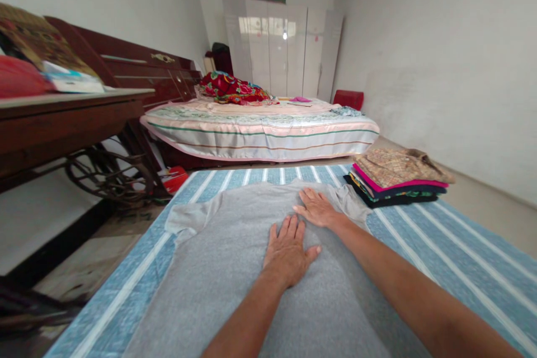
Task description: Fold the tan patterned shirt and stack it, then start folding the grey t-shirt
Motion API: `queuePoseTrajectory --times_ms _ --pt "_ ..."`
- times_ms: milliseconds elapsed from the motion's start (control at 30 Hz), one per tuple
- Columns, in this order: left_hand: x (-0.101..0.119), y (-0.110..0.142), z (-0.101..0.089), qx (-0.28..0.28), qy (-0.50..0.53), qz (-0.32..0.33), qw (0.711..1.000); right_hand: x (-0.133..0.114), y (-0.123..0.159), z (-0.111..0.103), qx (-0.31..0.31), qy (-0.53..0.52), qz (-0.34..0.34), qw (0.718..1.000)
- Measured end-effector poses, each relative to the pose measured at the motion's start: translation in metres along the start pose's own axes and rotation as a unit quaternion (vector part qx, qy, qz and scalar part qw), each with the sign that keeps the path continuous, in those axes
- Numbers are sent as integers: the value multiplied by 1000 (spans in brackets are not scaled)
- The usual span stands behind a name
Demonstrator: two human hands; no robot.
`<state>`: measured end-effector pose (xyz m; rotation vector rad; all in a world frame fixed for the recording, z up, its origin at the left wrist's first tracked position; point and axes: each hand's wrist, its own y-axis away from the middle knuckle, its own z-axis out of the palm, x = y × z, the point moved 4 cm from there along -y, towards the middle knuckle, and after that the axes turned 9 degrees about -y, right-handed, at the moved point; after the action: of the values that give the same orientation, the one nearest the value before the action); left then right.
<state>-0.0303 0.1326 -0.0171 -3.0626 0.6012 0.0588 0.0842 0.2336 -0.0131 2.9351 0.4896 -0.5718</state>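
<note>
A grey short-sleeved T-shirt (235, 257) lies spread out on a blue cloth with white stripes (142, 268), its neck end away from me. My left hand (288, 251) rests flat on the middle of the shirt, fingers a little spread. Farther up, near the collar and the right sleeve, my right hand (315, 208) also presses flat on the fabric. Neither hand grips anything. The right sleeve looks slightly bunched, and the shirt's lower part runs out of the bottom of the view.
A stack of folded clothes (398, 176) sits at the right, just beyond the right sleeve. A bed (260, 137) with a red floral quilt (232, 88) stands past the far edge. To the left is a wooden table (71, 117) with an iron wheel (104, 173) beneath.
</note>
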Motion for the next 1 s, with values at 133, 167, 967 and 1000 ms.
queuePoseTrajectory --times_ms 133,167,967,1000 --pt "1 1 -3 -11 4 -2 1000 -1 -6 0 2 -2 17 1000" --pt "1 2 -4 -15 4 -3 1000 -1 -7 0 0 -2 20 1000" --pt "-37 -23 -31 -11 -40 -119 992 11 -47 -13 28 -20 55 998" --pt "-43 -25 -28 -21 -53 -134 989 13 -47 -12 24 -21 57 998"
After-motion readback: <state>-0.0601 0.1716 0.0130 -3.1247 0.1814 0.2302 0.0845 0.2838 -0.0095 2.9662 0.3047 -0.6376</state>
